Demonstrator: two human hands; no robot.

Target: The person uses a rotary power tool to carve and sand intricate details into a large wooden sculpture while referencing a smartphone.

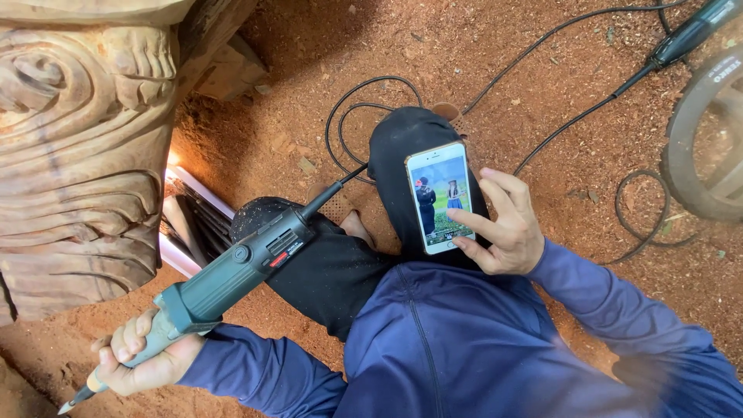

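Two hands occupied: left hand (143,360) clamped round green die grinder (224,282), bit idle, just below carved wood block (77,155); right hand (503,228) gripping lit smartphone (439,197). Carving looks partly shaped, perhaps unfinished.
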